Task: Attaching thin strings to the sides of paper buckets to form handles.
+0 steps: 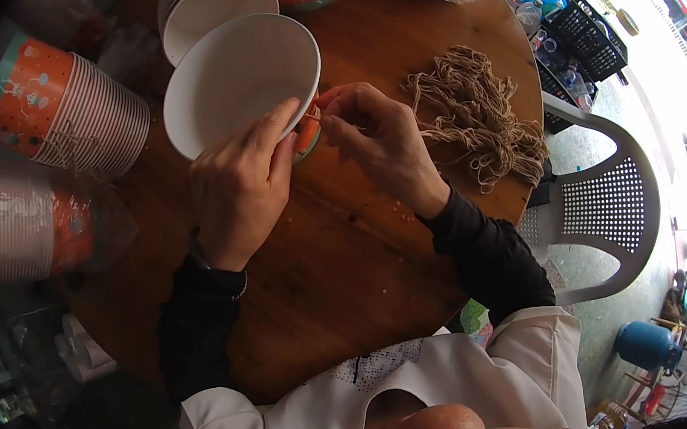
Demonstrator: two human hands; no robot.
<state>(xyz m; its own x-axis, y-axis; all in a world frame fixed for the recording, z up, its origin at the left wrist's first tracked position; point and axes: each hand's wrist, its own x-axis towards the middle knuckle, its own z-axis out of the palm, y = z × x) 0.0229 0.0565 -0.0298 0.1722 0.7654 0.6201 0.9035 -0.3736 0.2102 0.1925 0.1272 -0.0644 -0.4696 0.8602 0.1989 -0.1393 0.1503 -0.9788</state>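
Observation:
A white-lined paper bucket with an orange outside is tilted, its mouth toward me. My left hand is closed on its near right rim, thumb outside and fingers reaching over the edge. At the bucket's right side my right hand pinches a thin strand between thumb and forefinger, close against the orange wall. The fingertips hide most of that strand. To the right of this hand lies a loose heap of tan string.
Nested paper buckets lie at the left, with string over them; bagged ones are nearer. More white buckets stand behind. The round wooden table bears small orange bits. A grey plastic chair stands at the right.

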